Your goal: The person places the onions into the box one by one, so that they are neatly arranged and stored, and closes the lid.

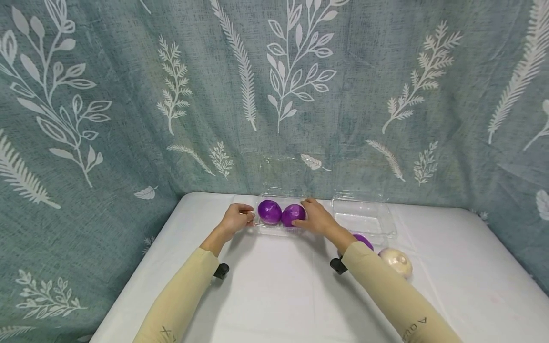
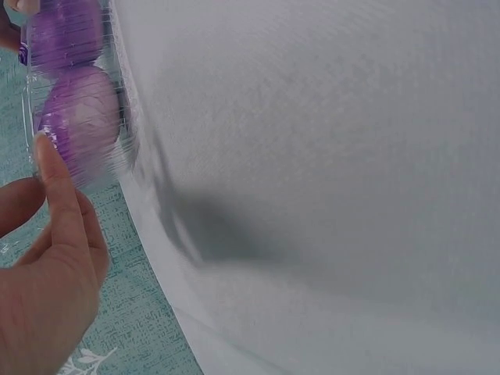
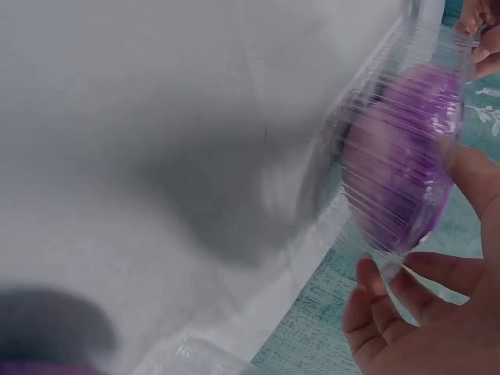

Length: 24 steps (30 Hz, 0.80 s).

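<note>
Two red onions, the left one (image 1: 269, 212) and the right one (image 1: 293, 216), sit side by side in a clear plastic clamshell container (image 1: 274, 230) with its lid raised. At the container's left end my left hand (image 1: 235, 219) pinches the rim, thumb and index finger at the corner in the left wrist view. My right hand (image 1: 318, 217) holds the right onion at its outer side. Its thumb (image 3: 470, 176) lies on the onion, while the other fingers bend round by the container's end corner.
A second clear container (image 1: 364, 216), lid up, stands to the right. Nearer, another red onion (image 1: 363, 241) is partly hidden by my right arm, beside a white onion (image 1: 395, 262). A patterned curtain (image 1: 274, 95) hangs behind the white table (image 1: 274, 295).
</note>
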Each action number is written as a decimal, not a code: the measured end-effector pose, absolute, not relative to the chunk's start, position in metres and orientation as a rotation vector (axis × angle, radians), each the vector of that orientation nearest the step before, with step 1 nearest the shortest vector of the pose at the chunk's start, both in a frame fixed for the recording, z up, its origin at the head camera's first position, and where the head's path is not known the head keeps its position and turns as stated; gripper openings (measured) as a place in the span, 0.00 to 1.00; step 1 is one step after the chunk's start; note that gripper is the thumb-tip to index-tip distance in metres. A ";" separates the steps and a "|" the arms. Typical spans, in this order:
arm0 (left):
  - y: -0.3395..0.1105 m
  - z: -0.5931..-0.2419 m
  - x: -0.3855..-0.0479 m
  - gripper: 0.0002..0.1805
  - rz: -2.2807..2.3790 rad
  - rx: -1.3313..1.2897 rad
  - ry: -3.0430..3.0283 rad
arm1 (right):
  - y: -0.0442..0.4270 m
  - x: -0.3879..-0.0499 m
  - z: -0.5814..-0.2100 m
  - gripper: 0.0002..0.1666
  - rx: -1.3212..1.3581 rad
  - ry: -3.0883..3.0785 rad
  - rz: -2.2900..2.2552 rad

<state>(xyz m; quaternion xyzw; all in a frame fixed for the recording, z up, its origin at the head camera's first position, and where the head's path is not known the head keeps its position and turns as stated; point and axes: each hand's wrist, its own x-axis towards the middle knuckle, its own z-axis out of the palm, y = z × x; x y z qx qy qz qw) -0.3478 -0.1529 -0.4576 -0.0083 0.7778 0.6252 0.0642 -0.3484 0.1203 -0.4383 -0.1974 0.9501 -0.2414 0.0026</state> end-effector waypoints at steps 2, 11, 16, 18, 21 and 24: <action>-0.153 -0.458 -0.347 0.19 1.887 -0.026 2.348 | 0.123 -0.345 -0.435 0.46 -0.635 2.971 -0.768; -0.153 -0.458 -0.348 0.19 1.906 -0.024 2.332 | 0.134 -0.337 -0.421 0.39 -0.705 2.902 -0.807; -0.153 -0.459 -0.349 0.19 1.889 -0.019 2.355 | 0.142 -0.335 -0.414 0.37 -0.725 2.867 -0.859; -0.153 -0.458 -0.348 0.19 1.883 -0.021 2.357 | 0.145 -0.336 -0.412 0.36 -0.725 2.857 -0.888; -0.153 -0.457 -0.346 0.20 1.881 -0.023 2.356 | 0.150 -0.338 -0.406 0.36 -0.723 2.856 -0.909; -0.153 -0.456 -0.346 0.20 1.881 -0.024 2.354 | 0.155 -0.343 -0.402 0.36 -0.680 2.854 -0.924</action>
